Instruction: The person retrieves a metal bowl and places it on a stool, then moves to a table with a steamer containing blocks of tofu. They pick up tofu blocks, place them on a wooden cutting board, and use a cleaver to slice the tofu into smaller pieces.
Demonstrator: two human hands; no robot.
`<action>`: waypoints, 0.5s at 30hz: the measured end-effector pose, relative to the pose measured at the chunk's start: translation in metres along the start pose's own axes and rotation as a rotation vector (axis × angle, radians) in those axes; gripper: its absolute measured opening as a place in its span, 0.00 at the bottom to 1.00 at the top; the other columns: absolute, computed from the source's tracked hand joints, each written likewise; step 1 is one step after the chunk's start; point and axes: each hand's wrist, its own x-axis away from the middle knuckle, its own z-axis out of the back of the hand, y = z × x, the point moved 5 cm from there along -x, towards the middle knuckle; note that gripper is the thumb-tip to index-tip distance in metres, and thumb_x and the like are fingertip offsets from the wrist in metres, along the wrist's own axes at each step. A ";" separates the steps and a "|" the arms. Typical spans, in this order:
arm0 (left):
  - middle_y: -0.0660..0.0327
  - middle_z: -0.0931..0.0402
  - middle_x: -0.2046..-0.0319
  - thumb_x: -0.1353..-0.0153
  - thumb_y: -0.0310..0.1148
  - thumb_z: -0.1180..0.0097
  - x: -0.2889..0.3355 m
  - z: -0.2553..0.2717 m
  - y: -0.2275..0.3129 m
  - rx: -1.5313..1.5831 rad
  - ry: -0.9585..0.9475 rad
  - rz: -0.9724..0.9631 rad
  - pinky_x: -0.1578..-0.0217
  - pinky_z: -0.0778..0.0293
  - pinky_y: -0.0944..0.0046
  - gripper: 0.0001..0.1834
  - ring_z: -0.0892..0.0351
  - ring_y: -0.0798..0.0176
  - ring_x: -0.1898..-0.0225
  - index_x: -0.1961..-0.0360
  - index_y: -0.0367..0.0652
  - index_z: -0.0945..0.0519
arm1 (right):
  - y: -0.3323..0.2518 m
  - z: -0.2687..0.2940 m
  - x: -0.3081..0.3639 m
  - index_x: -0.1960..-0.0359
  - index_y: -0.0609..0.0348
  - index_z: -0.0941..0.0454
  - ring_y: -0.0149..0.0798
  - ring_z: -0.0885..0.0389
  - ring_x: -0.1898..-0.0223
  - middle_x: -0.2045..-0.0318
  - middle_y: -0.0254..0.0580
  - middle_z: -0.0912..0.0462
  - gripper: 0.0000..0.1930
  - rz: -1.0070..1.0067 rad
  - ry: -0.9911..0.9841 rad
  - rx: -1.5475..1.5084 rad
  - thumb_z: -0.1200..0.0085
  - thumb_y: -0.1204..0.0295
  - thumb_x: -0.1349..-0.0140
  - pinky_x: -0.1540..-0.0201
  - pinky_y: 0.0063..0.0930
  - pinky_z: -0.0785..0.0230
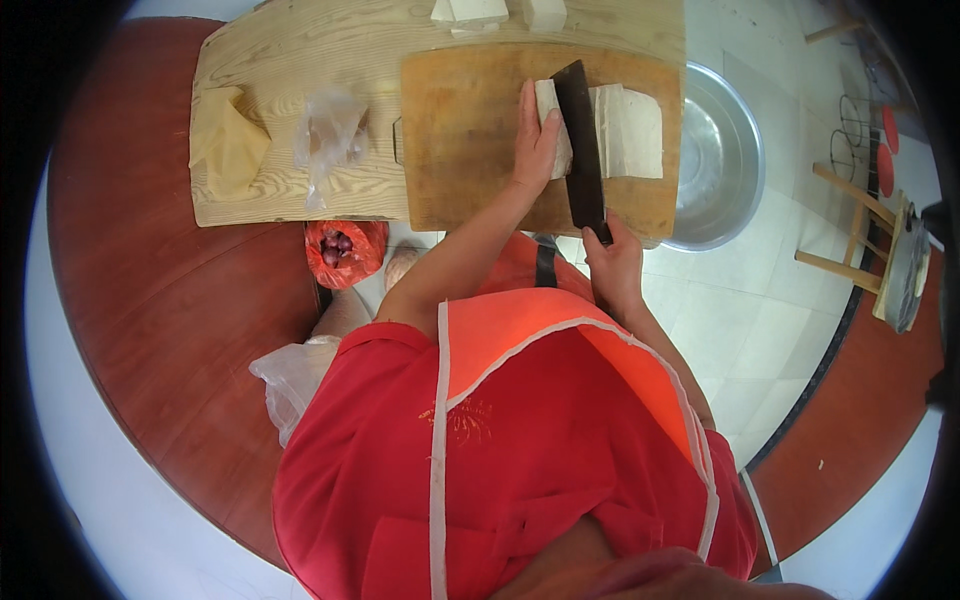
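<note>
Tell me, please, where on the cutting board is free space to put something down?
The left half of the cutting board is bare, from its left edge to the left hand. The right half is crowded: the left hand presses the white block, and the cleaver, held by the right hand, cuts it.

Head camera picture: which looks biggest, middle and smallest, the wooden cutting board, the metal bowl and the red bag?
1. Wooden cutting board, largest.
2. Metal bowl, partly hidden behind the board, so its rank is unsure.
3. Red bag, smallest, though it sits lower down, farther from the camera.
</note>
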 end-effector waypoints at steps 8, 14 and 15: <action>0.43 0.50 0.30 0.30 0.35 0.58 -0.005 0.004 0.011 -0.064 0.053 -0.048 0.31 0.52 0.57 0.32 0.50 0.46 0.29 0.29 0.37 0.49 | -0.017 0.002 0.004 0.51 0.61 0.23 0.51 0.19 0.73 0.74 0.54 0.20 0.15 0.101 0.045 0.099 0.45 0.73 0.40 0.68 0.37 0.28; 0.43 0.48 0.30 0.30 0.33 0.60 -0.005 0.005 0.014 -0.157 0.064 -0.105 0.31 0.52 0.57 0.30 0.50 0.44 0.29 0.29 0.38 0.48 | -0.028 0.014 0.008 0.51 0.61 0.23 0.51 0.20 0.73 0.74 0.53 0.20 0.15 0.109 0.067 0.168 0.44 0.74 0.40 0.69 0.38 0.28; 0.43 0.48 0.31 0.29 0.33 0.60 -0.005 0.005 0.016 -0.175 0.058 -0.128 0.31 0.52 0.57 0.29 0.50 0.44 0.29 0.29 0.38 0.47 | -0.033 0.017 0.010 0.51 0.61 0.23 0.51 0.20 0.73 0.73 0.53 0.20 0.15 0.133 0.094 0.153 0.44 0.74 0.40 0.69 0.38 0.28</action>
